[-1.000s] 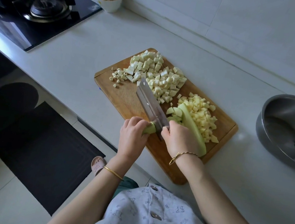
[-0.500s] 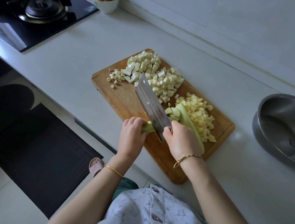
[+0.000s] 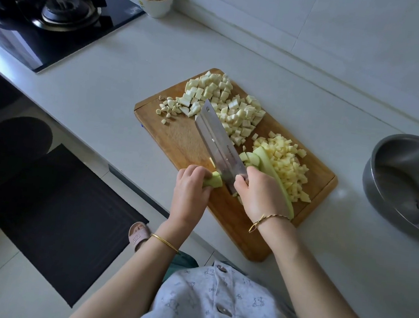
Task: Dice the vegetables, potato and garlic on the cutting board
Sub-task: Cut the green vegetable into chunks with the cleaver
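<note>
- Grip first: our left hand [image 3: 190, 191] curls its fingers over a short green vegetable piece [image 3: 213, 182] and pins it to the cutting board [image 3: 179, 139].
- Our right hand [image 3: 259, 194] is wrapped tight around the handle of a cleaver [image 3: 218, 144]. The handle itself is hidden inside the fist.
- The cleaver's blade runs between our two hands, its heel just beside the green piece and its far end reaching toward the pale cubes. We cannot tell whether the edge is in the vegetable.
- A long green vegetable strip [image 3: 275, 176] lies along the outer side of our right hand, with a few cut slices [image 3: 249, 158] at its far end.
- Beyond the strip, yellow potato dice [image 3: 286, 160] are heaped on the right part of the board.
- At the far end sits a bigger heap of pale cubes [image 3: 223, 102]. Small garlic pieces [image 3: 167, 106] are scattered at its left.
- The board lies slantwise on a pale counter [image 3: 103, 66].
- To the right, well apart from the board, stands a steel bowl [image 3: 405, 188].
- Far left, a gas stove [image 3: 60, 8] is set into the counter. A white cup [image 3: 153, 2] of shredded food stands just beside it.
</note>
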`<state>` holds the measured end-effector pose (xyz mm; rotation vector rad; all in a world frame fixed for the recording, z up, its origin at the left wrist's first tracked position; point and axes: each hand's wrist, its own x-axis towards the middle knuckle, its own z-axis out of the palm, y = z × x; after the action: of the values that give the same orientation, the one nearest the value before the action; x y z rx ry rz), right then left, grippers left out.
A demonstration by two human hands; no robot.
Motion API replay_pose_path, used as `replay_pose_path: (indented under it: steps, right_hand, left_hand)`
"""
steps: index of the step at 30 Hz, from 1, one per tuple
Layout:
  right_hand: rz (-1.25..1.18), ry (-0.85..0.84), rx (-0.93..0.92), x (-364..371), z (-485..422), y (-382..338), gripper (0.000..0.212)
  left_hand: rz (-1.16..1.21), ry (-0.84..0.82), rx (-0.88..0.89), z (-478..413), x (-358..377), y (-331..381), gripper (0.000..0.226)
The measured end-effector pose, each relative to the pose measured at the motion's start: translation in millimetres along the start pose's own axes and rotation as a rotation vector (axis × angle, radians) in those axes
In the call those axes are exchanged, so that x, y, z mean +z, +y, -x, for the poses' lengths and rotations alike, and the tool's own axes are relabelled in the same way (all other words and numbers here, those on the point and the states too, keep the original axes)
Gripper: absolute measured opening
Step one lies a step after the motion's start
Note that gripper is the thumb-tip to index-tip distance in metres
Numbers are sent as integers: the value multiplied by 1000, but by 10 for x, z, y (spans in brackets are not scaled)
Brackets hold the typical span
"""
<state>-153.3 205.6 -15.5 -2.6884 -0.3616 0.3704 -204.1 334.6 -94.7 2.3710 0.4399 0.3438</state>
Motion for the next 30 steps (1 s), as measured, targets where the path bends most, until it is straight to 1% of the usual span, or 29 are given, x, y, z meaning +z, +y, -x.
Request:
replay_pose_path:
  steps: [4,11,18,22,25,30]
  right_hand:
    - [-7,0,-1,-16,20,-4,36]
    - [45,-77,43,49,-2,-61,37]
    - [-1,-9,61,57,-16,9,37]
    - [-4,12,-2,-4,36,-11,39]
    - [33,0,-13,-8,48,-29,40]
    - [69,-23,4,72,33,-51,33]
  left_hand:
    - [14,7,-12,-6,3,10,16]
    - [11,15,-6,-1,15,4,14]
    - [6,31,-5,22,-9,-18,17]
    - [26,23,-28,11,-7,-30,17]
    - [33,23,-30,19,-3,-20,16]
    - [40,30,-25,16,6,-24,14]
